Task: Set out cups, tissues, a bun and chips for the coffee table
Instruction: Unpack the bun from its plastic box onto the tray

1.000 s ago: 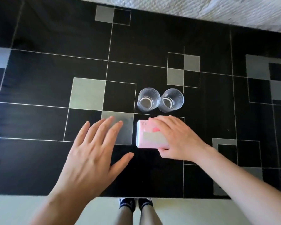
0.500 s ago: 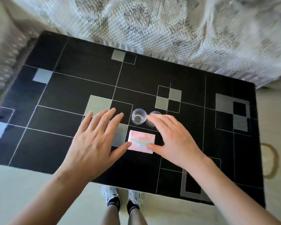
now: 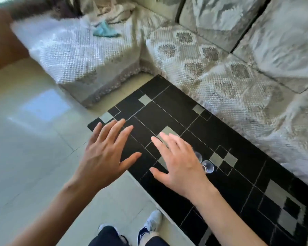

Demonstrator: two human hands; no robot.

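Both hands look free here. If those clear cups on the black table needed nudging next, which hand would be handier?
Probably the right hand. It hovers open directly beside the two clear cups, partly covering one. The left hand, also open and empty, sits over the table's left end, farther from them.

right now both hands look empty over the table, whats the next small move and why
Probably go fetch the bun or chips: neither shows on the coffee table. Left hand and right hand are open and empty, and two clear cups already stand there.
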